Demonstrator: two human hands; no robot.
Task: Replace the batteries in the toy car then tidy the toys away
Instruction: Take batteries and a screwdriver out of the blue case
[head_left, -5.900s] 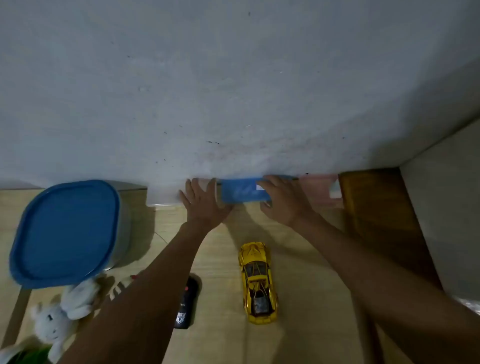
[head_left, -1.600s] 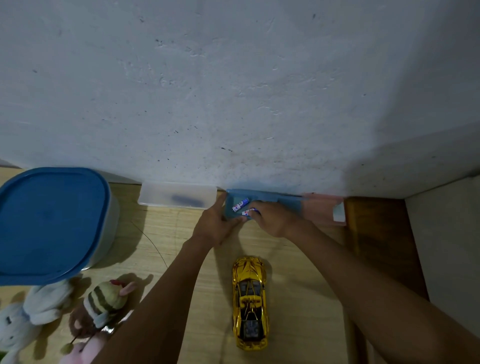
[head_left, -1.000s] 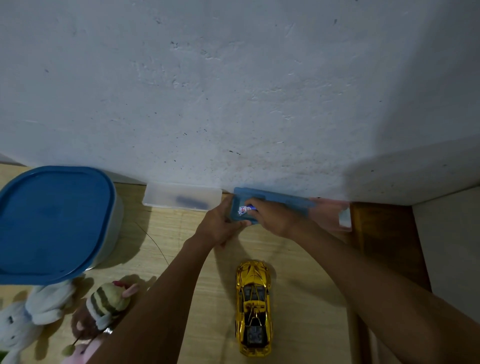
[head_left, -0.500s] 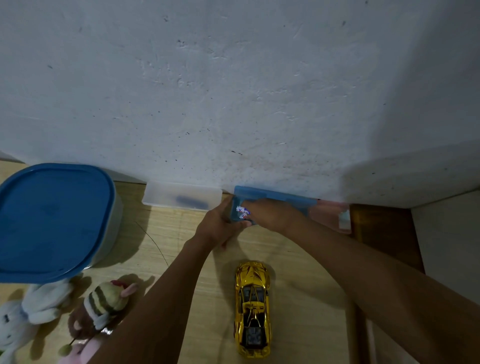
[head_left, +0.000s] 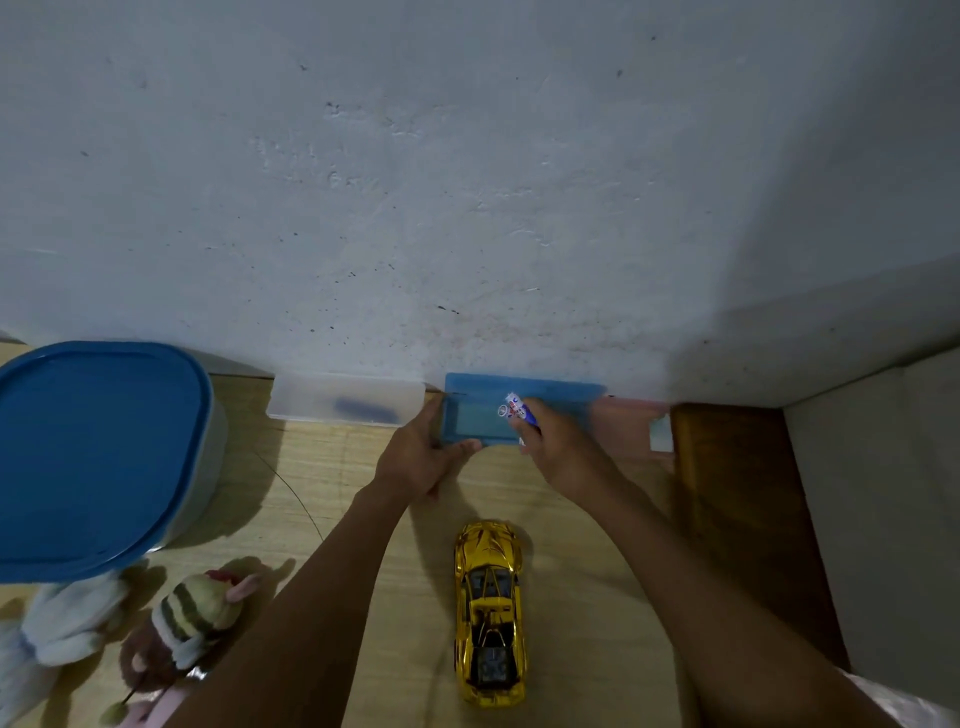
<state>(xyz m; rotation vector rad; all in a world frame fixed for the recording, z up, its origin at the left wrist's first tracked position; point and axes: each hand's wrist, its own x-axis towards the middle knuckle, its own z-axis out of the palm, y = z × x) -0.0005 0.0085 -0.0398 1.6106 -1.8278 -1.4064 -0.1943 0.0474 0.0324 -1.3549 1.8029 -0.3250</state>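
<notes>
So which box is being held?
The blue box, the middle one: the left hand grips its end. The clear box and pink box flank it.

- Wall (head_left: 467, 182) closed off the far side, right behind clear box (head_left: 343, 402) and blue box (head_left: 478, 421).
- Lidded tub (head_left: 98, 457) and plush toys (head_left: 197, 608) crowded the left.
- Toy car (head_left: 488, 613) sat mid-surface; bare surface (head_left: 332, 467) lay open between car and tub.
- Wooden strip (head_left: 737, 493) bounded the right.
</notes>
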